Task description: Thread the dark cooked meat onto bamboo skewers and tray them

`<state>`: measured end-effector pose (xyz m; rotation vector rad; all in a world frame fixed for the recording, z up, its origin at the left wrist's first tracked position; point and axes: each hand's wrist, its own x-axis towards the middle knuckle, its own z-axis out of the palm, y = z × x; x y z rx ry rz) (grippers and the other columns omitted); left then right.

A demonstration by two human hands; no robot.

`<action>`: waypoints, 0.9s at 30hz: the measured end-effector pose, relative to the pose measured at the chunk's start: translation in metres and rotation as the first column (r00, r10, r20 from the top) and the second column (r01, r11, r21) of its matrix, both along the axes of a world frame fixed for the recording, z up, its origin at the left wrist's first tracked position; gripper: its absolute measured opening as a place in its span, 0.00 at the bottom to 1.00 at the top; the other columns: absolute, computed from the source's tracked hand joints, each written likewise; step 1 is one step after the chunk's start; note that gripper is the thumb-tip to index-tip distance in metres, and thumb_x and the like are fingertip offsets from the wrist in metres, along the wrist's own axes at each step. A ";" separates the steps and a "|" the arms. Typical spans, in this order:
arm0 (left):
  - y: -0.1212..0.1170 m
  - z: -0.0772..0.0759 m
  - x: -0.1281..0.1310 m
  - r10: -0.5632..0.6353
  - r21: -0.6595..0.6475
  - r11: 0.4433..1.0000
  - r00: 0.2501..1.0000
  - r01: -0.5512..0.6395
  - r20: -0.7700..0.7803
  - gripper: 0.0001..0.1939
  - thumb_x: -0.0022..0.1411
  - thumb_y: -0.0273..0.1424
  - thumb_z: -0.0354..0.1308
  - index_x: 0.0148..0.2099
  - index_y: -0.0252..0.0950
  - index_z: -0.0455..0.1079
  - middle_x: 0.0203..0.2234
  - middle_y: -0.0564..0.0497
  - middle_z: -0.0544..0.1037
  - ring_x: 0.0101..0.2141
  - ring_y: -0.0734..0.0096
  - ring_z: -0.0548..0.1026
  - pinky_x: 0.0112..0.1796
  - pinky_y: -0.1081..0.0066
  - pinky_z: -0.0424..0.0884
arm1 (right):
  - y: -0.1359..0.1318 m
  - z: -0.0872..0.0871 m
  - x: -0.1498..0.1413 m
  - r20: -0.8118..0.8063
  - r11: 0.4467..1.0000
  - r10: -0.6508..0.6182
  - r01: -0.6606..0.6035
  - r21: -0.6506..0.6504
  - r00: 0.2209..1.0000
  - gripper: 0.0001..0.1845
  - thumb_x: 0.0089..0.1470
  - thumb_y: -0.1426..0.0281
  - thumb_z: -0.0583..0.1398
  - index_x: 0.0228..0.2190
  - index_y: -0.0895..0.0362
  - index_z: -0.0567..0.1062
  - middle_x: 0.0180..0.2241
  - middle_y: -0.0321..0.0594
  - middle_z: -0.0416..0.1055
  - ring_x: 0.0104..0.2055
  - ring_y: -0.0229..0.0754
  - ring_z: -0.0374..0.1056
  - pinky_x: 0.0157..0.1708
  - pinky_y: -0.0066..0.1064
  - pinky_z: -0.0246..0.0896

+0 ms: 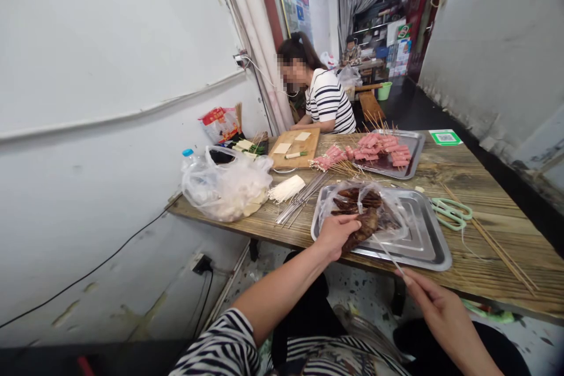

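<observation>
Presently, left hand (333,238): its thumb and fingers are pinched on a brown piece (359,234), probably to keep it from slipping.
Right hand (440,308): its fingers are closed on the near end of a thin stick (386,252), which seems to help with aiming.
Brown piece: it is above the near side of the tray (420,241), by the plastic bag (399,230), perhaps so crumbs fall there.
Stick's far end: close to the piece; I cannot tell if they touch.
Scissors (450,211): beside the tray, apparently for easy reach.

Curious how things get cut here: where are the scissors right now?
In the head view, the green scissors lie right of centre on the wooden table, beside the nearer metal tray's right edge.
</observation>
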<state>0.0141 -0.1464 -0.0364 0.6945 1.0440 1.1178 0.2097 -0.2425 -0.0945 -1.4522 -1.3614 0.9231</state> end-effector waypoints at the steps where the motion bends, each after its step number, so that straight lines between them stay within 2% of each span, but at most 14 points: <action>1: 0.000 -0.001 0.001 0.008 -0.005 1.000 1.000 -0.008 -0.008 0.21 0.32 0.29 0.71 0.34 0.31 0.80 0.27 0.47 0.81 0.28 0.70 0.75 0.37 0.68 0.70 | -0.001 0.001 0.000 0.011 1.000 0.013 -0.013 -0.003 1.000 0.19 0.47 0.56 0.61 0.37 0.53 0.83 0.41 0.42 0.80 0.46 0.52 0.75 0.52 0.43 0.65; 4: 0.000 -0.004 0.002 0.024 -0.023 0.999 0.999 -0.025 -0.031 0.20 0.32 0.27 0.71 0.34 0.31 0.80 0.27 0.46 0.81 0.28 0.70 0.76 0.37 0.68 0.70 | -0.006 0.003 0.002 0.049 0.999 0.046 -0.045 -0.029 0.998 0.22 0.48 0.55 0.60 0.39 0.54 0.82 0.41 0.42 0.79 0.46 0.52 0.75 0.51 0.43 0.65; 9: 0.005 -0.002 -0.002 0.069 -0.026 0.997 0.997 -0.069 -0.034 0.17 0.34 0.26 0.70 0.33 0.31 0.79 0.25 0.48 0.80 0.26 0.72 0.75 0.35 0.70 0.70 | -0.011 -0.001 0.010 0.113 0.998 0.015 -0.008 -0.060 0.993 0.25 0.46 0.53 0.59 0.39 0.56 0.82 0.41 0.43 0.79 0.46 0.54 0.74 0.51 0.43 0.66; 15: 0.009 0.009 -0.013 -0.034 -0.024 0.999 0.999 0.034 0.003 0.22 0.35 0.27 0.72 0.37 0.28 0.78 0.28 0.45 0.80 0.28 0.71 0.76 0.39 0.69 0.70 | -0.013 -0.005 0.015 0.098 0.995 0.016 -0.007 -0.095 0.995 0.25 0.45 0.53 0.60 0.39 0.55 0.83 0.42 0.41 0.79 0.48 0.53 0.73 0.52 0.43 0.63; 22: 0.009 0.017 -0.016 -0.044 -0.064 0.997 0.997 0.048 0.064 0.18 0.36 0.27 0.73 0.33 0.28 0.77 0.25 0.46 0.80 0.27 0.72 0.76 0.39 0.68 0.71 | -0.018 0.006 0.017 0.137 1.000 -0.027 0.028 -0.005 0.990 0.21 0.44 0.55 0.61 0.36 0.53 0.83 0.39 0.39 0.80 0.43 0.51 0.76 0.49 0.41 0.65; 27: 0.010 0.016 -0.016 -0.089 -0.036 0.995 0.993 0.092 0.078 0.23 0.32 0.29 0.74 0.36 0.28 0.78 0.27 0.45 0.81 0.28 0.71 0.77 0.40 0.69 0.71 | -0.016 0.009 0.015 0.152 0.999 -0.024 0.017 0.046 0.988 0.18 0.46 0.56 0.60 0.35 0.51 0.83 0.38 0.39 0.80 0.42 0.50 0.76 0.45 0.36 0.70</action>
